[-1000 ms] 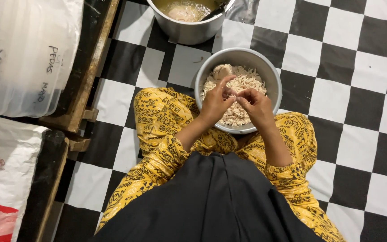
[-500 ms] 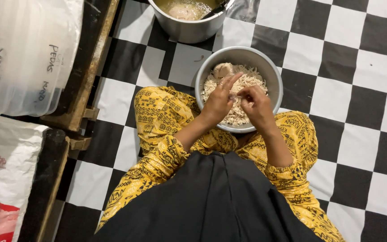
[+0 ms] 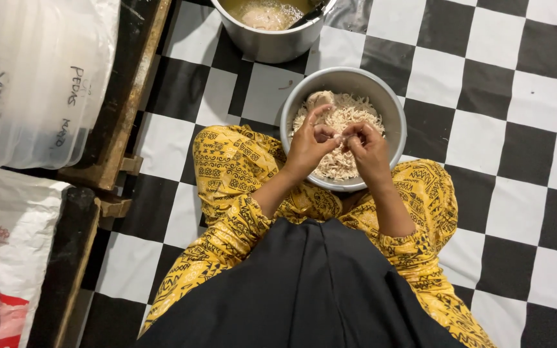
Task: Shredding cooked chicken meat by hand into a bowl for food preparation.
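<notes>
Both my hands meet over the metal bowl [image 3: 391, 122], pinching one small pale shred [image 3: 338, 136] between them.

My left hand [image 3: 309, 147] and right hand [image 3: 367, 149] have fingertips closed on that shred, the other fingers loosely curled. They hover just above the heap of shredded pale food [image 3: 343, 161] in the bowl, which sits on the checkered floor [image 3: 517, 129] against my crossed legs in yellow patterned cloth. A second pot [image 3: 272, 42] stands just beyond it, and a clear plastic tub [image 3: 27, 84] is off to my left.
</notes>
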